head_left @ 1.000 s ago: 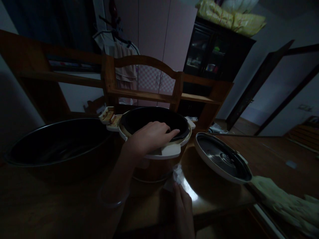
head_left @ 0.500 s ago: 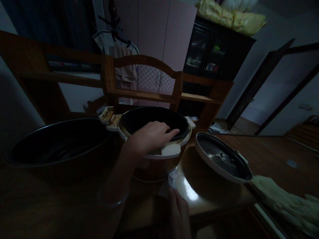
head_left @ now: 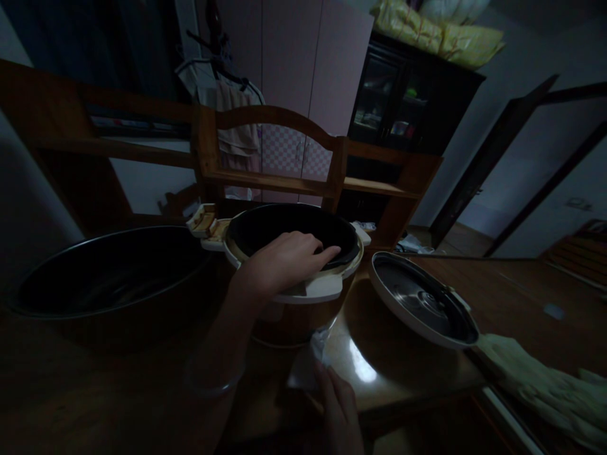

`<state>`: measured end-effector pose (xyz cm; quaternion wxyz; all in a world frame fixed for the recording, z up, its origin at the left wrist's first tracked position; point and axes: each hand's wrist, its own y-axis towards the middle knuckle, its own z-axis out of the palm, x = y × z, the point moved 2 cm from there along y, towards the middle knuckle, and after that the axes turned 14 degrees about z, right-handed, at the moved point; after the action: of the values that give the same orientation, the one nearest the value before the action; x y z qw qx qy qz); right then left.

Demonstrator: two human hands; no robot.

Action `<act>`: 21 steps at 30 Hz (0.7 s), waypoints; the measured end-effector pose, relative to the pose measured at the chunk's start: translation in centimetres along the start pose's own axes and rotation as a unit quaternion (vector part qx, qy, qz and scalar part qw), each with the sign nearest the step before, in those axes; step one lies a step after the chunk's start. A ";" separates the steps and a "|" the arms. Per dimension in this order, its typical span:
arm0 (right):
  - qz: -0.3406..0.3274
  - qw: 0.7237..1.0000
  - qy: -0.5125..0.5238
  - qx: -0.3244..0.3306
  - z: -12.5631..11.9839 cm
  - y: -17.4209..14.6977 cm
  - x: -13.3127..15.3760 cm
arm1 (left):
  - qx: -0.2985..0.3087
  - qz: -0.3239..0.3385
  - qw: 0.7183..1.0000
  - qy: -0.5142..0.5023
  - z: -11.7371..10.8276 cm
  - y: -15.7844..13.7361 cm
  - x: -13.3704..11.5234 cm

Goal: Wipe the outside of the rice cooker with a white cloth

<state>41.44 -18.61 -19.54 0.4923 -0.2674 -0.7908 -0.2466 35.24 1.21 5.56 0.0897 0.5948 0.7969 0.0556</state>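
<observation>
A rice cooker with a cream rim and dark inner pot stands uncovered on the wooden table. My left hand, with a clear bangle at the wrist, grips its near rim; the fingertips curl inside, partly hidden, and the thumb points right. Below the cooker's front, my right hand pinches a crumpled white tissue at the tabletop beside the cooker's base. A round lid lies inner side up to the right of the cooker.
A large dark basin stands left of the cooker. Behind is a wooden headboard-like frame. Pale cloth lies at the right, past the lid. The tabletop reflects a bright light patch.
My right hand has drawn the tissue slightly left and toward me, and more of the tissue shows spread out. My left hand stays on the cooker's rim.
</observation>
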 end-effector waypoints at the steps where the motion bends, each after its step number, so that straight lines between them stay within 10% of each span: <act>1: -0.004 1.000 0.010 0.001 -0.5 0.1 0.3 | -0.002 -0.002 1.000 -0.002 0.1 0.0 0.1; 10: 0.043 0.996 -0.016 -0.071 -7.2 6.8 3.3 | -0.004 0.016 1.000 0.020 0.1 0.0 0.0; 21: 0.116 0.987 0.108 0.004 -3.4 14.4 2.6 | -0.012 -0.005 1.000 0.009 -0.1 -0.2 -0.3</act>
<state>52.26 -9.81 -13.96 0.6016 -0.3270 -0.6974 -0.2119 35.11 0.85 5.69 0.0897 0.5892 0.8000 0.0698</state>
